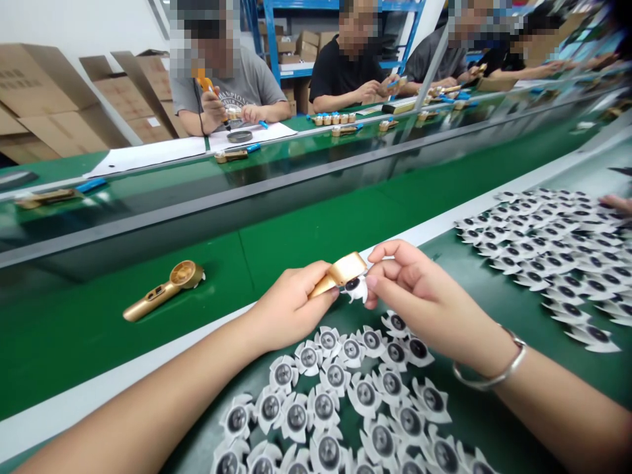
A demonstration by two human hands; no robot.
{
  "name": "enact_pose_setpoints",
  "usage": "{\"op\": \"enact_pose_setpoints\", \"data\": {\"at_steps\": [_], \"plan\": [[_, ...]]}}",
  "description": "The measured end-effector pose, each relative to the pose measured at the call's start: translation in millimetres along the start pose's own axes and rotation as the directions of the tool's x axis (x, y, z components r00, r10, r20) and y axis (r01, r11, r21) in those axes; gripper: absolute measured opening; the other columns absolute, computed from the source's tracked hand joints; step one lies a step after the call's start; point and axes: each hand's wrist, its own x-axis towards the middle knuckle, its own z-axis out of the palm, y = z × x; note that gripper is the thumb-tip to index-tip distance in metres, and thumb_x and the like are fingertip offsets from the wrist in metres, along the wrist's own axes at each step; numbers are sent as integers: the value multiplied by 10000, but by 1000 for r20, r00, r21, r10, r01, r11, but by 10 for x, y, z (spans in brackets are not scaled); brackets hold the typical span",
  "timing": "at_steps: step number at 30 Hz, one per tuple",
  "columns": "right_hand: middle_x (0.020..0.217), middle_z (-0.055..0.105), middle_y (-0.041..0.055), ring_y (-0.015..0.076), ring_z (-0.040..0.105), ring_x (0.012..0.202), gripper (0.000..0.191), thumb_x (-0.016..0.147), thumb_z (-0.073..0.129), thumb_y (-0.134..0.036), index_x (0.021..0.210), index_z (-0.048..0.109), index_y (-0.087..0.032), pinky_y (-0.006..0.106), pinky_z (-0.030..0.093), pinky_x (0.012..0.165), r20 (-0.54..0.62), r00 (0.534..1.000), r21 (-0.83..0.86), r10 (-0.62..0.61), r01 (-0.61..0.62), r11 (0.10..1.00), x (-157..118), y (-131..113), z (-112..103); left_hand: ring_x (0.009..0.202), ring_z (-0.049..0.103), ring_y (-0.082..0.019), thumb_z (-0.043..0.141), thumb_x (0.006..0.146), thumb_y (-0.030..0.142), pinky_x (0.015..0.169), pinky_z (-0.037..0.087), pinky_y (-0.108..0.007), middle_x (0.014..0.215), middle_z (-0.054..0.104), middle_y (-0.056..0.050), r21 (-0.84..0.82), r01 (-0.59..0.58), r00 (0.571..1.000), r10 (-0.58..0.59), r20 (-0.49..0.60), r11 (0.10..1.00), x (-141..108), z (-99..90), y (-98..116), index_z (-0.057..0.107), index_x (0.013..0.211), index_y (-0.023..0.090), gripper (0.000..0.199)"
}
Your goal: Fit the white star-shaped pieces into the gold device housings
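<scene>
My left hand [296,299] is closed around the handle of a gold handheld fan body [347,268], its round head tilted toward my right hand. Against the underside of that head sits a white fan blade wheel [357,289] with a dark hub. My right hand [402,280] pinches the wheel's edge between thumb and fingers, and a metal bangle [494,375] circles the wrist. Below both hands, many loose white blade wheels [323,406] lie hub up on the green table. Whether the held wheel is fixed to the body I cannot tell.
Another gold fan body [165,289] lies on the green belt [237,263] to the left. More blade wheels [538,243] cover the table at right, near another person's fingers [617,203]. Several people work across the line, where fan parts [232,155] lie; cardboard boxes [54,99] stand behind.
</scene>
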Motion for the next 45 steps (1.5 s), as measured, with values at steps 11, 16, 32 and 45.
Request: {"op": "enact_pose_setpoints", "data": {"at_steps": [11, 16, 32, 45], "plan": [[708, 608, -26, 127, 621, 705, 205, 924, 519, -211, 1095, 405, -206, 237, 488, 738, -20, 995, 132, 95, -91, 987, 5, 18, -24, 629, 464, -98, 479, 945, 246, 592, 299, -233, 725, 504, 41, 141, -76, 997, 80, -22, 987, -19, 5, -23, 452, 838, 201, 119], [766, 631, 1, 136, 636, 750, 269, 915, 561, -252, 1123, 400, -195, 261, 515, 779, -12, 993, 222, 114, -109, 969, 29, 25, 11, 664, 485, -130, 439, 953, 269, 607, 296, -262, 778, 525, 11, 279, -54, 999, 54, 7, 959, -42, 11, -42, 429, 873, 202, 104], [891, 650, 27, 141, 677, 814, 345, 875, 648, -270, 1108, 405, -192, 327, 564, 877, 40, 977, 523, 209, -199, 829, 3, 4, 59, 660, 501, -126, 458, 953, 284, 611, 325, -252, 767, 549, 15, 115, -19, 1000, 20, -2, 993, -32, 21, 16, 462, 849, 204, 131], [760, 608, -7, 141, 670, 763, 342, 878, 630, -237, 1132, 404, -202, 339, 560, 877, 90, 950, 581, 298, -293, 759, -22, 1, 66, 690, 544, -157, 404, 957, 287, 610, 337, -269, 840, 577, -25, 325, -80, 996, 64, 60, 942, -46, -18, 7, 433, 910, 210, 96]]}}
